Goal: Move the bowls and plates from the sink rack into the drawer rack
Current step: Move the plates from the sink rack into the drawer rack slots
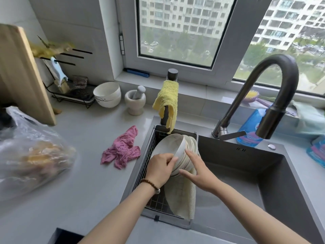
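Note:
A stack of white bowls [169,146] lies tilted on its side in the black wire sink rack [149,152] at the left of the sink. My left hand [161,166] grips the rim of the front bowl, thumb over the edge. My right hand [195,169] touches the right side of the stack with straight, spread fingers. More white dishes [192,141] lean behind the bowls. A large cream plate [181,196] stands on edge in the rack below my hands. The drawer rack is not in view.
The dark sink basin [237,176] opens to the right under a black faucet [274,95]. A pink cloth [123,148] lies on the counter left of the rack, a yellow cloth [167,103] hangs behind it. A plastic bag [31,155], two white bowls [107,94] and a mortar [135,101] stand on the counter.

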`<state>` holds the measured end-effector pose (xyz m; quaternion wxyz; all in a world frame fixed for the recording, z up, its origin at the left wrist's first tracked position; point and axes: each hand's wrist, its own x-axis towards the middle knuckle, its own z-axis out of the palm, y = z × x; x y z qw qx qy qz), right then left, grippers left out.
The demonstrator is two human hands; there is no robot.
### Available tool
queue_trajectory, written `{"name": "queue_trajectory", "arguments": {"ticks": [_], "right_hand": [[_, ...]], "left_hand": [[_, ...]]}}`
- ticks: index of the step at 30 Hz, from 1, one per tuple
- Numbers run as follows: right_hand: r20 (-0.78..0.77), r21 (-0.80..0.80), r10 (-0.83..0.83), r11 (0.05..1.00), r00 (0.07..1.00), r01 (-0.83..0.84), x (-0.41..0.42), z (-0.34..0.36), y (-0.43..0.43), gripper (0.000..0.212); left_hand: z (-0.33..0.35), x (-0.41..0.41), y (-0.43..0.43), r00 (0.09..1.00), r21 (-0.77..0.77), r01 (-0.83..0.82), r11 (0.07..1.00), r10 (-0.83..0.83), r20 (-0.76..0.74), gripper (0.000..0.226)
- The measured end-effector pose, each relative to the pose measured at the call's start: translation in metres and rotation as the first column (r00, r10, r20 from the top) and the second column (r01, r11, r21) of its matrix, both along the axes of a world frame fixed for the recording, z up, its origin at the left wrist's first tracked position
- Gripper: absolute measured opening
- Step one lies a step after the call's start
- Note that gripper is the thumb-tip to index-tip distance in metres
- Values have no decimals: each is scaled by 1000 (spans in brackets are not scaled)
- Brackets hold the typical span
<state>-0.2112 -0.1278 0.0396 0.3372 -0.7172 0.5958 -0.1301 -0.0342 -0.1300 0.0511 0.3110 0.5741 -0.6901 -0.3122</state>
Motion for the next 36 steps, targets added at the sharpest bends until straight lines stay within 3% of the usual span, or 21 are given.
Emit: {"name": "queue_trajectory", "arguments": {"ticks": [4,9,11,14,16,20,23,28,30,33,36], "right_hand": [[360,128,-55,992,931,9,9,21,21,92],[532,217,-3,967,847,-132,23,37,60,115],[598,234,32,949,801,-213,35,37,84,113],[682,317,66,871,728,-376,58,32,128,132],[705,372,103,788,702,-490,80,27,162,137],[749,394,204,628,630,-671,139,21,251,94],[740,415,298,503,603,-758,183,18,331,79],[726,428,430,330,537,-842,252,9,472,72],[715,442,472,266,516,-857,278,2,532,85],[681,454,530,237,506,-859,309,-15,627,114],[669,490,550,178,499,-853,335,-33,720,113]], "left_hand": [[36,0,37,987,-6,-71,997,69,-145,30],[69,10,111,905,50,-226,973,229,-358,23],[72,19,150,842,104,-305,947,319,-435,23],[73,36,221,737,183,-409,894,442,-511,25],[73,51,273,679,234,-473,849,521,-518,25],[68,86,387,518,306,-628,715,678,-521,20],[62,109,483,386,337,-731,594,766,-514,23],[48,141,644,155,377,-848,374,853,-498,24],[41,152,708,49,411,-863,292,859,-509,22],[27,170,805,-42,460,-859,223,867,-497,20],[9,185,895,-157,525,-839,146,858,-489,22]]}}
